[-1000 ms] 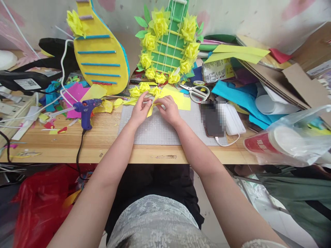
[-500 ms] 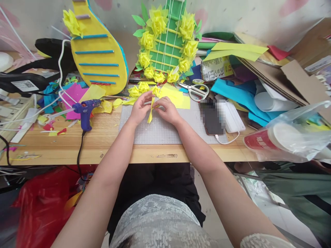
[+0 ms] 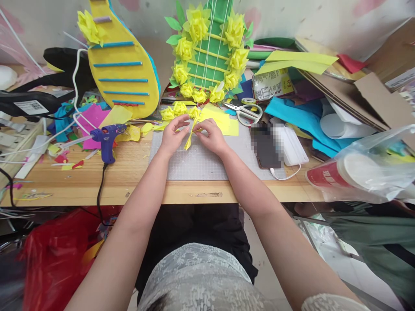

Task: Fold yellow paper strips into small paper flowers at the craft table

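While both hands, left hand [image 3: 171, 137] and right hand [image 3: 210, 136], pinch a yellow paper strip [image 3: 189, 139], the wooden counter [image 3: 129, 181] carries a grey mat [image 3: 197, 162] before a pale wall [image 3: 324, 17].

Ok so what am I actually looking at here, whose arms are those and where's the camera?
No machine here: the camera sits on a person's head, looking down, so the two bare arms are their own. The left hand and right hand pinch a folded yellow paper piece between them over a grey cutting mat on a wooden table. Nearby are a purple glue gun, scissors, a phone and loose yellow paper flowers.
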Demonstrator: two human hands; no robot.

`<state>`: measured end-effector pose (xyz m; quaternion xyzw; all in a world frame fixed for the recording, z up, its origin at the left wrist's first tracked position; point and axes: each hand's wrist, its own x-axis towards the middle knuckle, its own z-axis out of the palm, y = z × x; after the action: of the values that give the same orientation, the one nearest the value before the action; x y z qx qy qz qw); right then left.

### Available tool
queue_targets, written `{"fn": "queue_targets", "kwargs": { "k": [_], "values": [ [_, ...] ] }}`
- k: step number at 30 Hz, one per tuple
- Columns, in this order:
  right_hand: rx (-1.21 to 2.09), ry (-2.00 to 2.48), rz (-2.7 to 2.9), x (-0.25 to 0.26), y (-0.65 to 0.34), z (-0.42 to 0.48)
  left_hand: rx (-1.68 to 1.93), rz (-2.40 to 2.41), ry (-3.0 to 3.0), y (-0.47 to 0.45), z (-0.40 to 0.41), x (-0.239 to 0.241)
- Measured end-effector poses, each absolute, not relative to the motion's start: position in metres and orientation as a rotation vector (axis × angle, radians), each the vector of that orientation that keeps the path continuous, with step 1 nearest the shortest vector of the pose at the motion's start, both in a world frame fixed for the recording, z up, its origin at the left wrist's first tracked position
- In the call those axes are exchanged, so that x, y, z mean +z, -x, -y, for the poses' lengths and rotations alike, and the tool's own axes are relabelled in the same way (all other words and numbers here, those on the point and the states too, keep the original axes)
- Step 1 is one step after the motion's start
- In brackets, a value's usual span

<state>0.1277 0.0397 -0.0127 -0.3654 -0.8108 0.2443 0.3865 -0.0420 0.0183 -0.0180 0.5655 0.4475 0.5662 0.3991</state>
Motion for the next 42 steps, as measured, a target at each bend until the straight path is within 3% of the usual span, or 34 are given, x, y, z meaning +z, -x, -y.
{"fn": "queue_targets", "kwargs": {
  "k": [14,19,30,42],
  "values": [
    [0.583,0.905,2.146,-0.011,-0.118,-0.037,1.529,-1.351,-1.090,0.031,-0.024,-0.014],
    [0.540,0.974,2.052,-0.012,-0.120,-0.038,1.607,-1.429,-1.300,0.029,-0.024,-0.014],
    [0.545,1.209,1.823,-0.014,-0.123,-0.042,1.218,-1.387,-1.973,0.031,-0.012,-0.014],
    [0.877,1.201,1.561,-0.020,-0.122,-0.050,1.101,-1.257,-1.930,0.029,-0.008,-0.010]
  ]
}}
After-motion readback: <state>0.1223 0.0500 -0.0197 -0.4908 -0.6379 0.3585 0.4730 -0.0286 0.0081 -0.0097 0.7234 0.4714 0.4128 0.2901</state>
